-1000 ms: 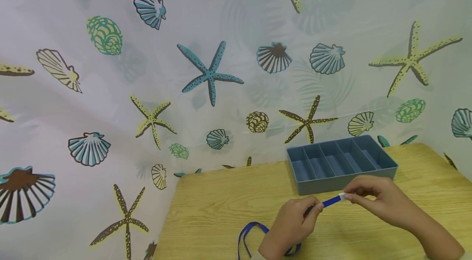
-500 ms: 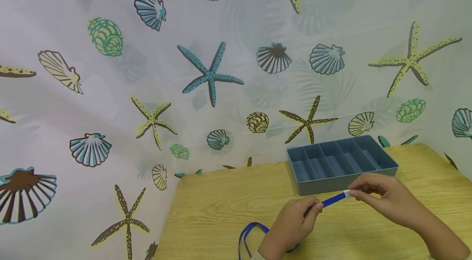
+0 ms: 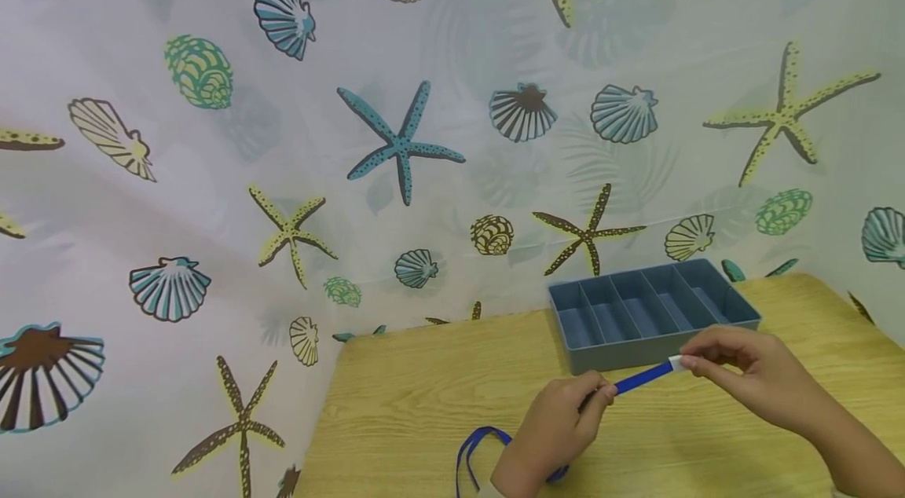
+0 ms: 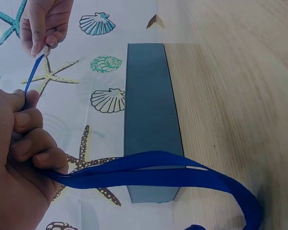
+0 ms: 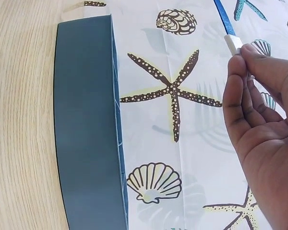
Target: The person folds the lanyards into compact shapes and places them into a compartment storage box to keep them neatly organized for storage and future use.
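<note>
A blue lanyard (image 3: 645,378) runs taut between both hands above the table. Its white end piece (image 3: 677,363) is pinched between thumb and fingertips of the right hand (image 3: 760,380); the right wrist view shows this white piece (image 5: 233,44) close up. Farther down the strap, the left hand (image 3: 555,427) grips it, thumb against the forefinger. In the left wrist view the other fingers curl round the strap, and a doubled loop of the lanyard (image 4: 149,178) hangs out below them. On the tabletop, part of that loop shows left of the left wrist.
Just behind the hands stands a blue-grey tray (image 3: 636,353) with several compartments, near the back of the wooden table (image 3: 417,380). A curtain (image 3: 452,34) printed with shells and starfish hangs behind the table and along its left side.
The right hand has moved a little right and up with the white end. More blue strap now shows between the hands. The left hand has hardly moved.
</note>
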`<state>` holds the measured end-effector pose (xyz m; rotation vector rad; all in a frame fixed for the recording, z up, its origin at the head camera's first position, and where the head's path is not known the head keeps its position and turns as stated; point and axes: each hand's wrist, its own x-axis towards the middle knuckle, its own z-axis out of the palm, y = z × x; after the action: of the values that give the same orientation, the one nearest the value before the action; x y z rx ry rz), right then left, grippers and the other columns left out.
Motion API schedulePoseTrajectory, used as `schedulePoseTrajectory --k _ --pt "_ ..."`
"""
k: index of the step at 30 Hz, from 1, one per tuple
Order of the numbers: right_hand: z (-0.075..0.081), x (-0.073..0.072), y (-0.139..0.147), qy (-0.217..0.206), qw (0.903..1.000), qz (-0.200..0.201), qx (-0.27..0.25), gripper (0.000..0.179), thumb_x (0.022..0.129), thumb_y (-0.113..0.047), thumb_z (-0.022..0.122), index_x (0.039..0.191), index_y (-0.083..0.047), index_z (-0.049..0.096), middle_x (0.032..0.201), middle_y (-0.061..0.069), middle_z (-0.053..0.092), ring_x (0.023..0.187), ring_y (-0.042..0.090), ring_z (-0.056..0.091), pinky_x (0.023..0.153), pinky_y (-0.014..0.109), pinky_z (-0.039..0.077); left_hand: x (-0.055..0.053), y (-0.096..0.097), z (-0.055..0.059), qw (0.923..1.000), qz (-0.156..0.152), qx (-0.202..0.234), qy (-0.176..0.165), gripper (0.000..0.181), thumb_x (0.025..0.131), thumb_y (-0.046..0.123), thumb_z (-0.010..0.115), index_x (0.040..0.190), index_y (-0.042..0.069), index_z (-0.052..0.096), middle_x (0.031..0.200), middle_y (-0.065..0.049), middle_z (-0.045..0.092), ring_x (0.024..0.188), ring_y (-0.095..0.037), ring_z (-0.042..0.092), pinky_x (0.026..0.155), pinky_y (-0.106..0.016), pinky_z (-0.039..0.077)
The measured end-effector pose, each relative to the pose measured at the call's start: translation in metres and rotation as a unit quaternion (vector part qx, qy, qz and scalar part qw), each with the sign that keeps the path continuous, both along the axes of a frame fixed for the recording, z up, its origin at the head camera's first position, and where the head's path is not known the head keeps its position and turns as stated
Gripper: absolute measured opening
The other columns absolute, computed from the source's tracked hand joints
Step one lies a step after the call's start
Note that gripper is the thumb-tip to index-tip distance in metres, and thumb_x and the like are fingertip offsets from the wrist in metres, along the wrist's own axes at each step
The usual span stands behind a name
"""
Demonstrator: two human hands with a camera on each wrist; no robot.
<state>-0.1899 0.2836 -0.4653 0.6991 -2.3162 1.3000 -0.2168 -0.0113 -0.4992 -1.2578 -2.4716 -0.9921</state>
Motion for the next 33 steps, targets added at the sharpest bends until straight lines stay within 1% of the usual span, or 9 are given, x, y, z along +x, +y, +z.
schedulePoseTrajectory --k 12,16,22,26,33 --pt "0.002 0.000 0.008 -0.011 0.9995 -0.027 0.007 0.026 0.094 0.009 0.073 0.107 -0.013 0.076 0.092 -0.003 0.074 0.078 0.007 0.068 0.067 0.018 0.055 0.001 -0.005 0.005 0.9990 0.012 0.002 -0.044 0.036 0.116 0.038 0.038 0.104 0.020 0.066 0.062 0.011 0.046 0.048 0.008 0.029 0.051 -0.009 0.036" --pt "0.003 0.000 0.011 -0.009 0.9992 -0.038 0.010 0.026 0.094 0.009 0.074 0.107 -0.013 0.076 0.092 -0.004 0.074 0.077 0.006 0.068 0.066 0.018 0.054 0.001 -0.006 0.007 0.9990 0.015 0.003 -0.042 0.036 0.116 0.039 0.038 0.104 0.020 0.067 0.062 0.011 0.046 0.048 0.008 0.029 0.049 -0.009 0.035" --pt "0.002 -0.001 0.016 -0.014 0.9984 -0.053 0.010 0.025 0.094 0.007 0.074 0.109 -0.013 0.077 0.094 -0.006 0.074 0.078 0.005 0.069 0.066 0.017 0.054 0.000 -0.007 0.009 0.9997 0.012 0.007 -0.020 0.034 0.116 0.036 0.040 0.100 0.019 0.065 0.063 0.012 0.047 0.048 0.009 0.027 0.050 -0.008 0.034" --pt "0.001 -0.001 0.019 -0.015 0.9978 -0.064 0.010 0.024 0.094 0.007 0.074 0.109 -0.012 0.077 0.094 -0.007 0.074 0.078 0.005 0.069 0.065 0.017 0.054 0.000 -0.008 0.009 0.9999 0.012 0.007 -0.008 0.033 0.116 0.034 0.041 0.101 0.019 0.066 0.065 0.013 0.049 0.049 0.010 0.027 0.051 -0.007 0.034" --pt "0.000 -0.002 0.025 -0.011 0.9954 -0.094 0.013 0.021 0.094 0.006 0.076 0.108 -0.010 0.077 0.092 -0.011 0.074 0.075 0.003 0.068 0.062 0.017 0.051 0.001 -0.010 0.012 0.9997 0.012 0.007 -0.019 0.032 0.116 0.034 0.042 0.102 0.019 0.067 0.064 0.012 0.049 0.048 0.010 0.028 0.052 -0.007 0.035"
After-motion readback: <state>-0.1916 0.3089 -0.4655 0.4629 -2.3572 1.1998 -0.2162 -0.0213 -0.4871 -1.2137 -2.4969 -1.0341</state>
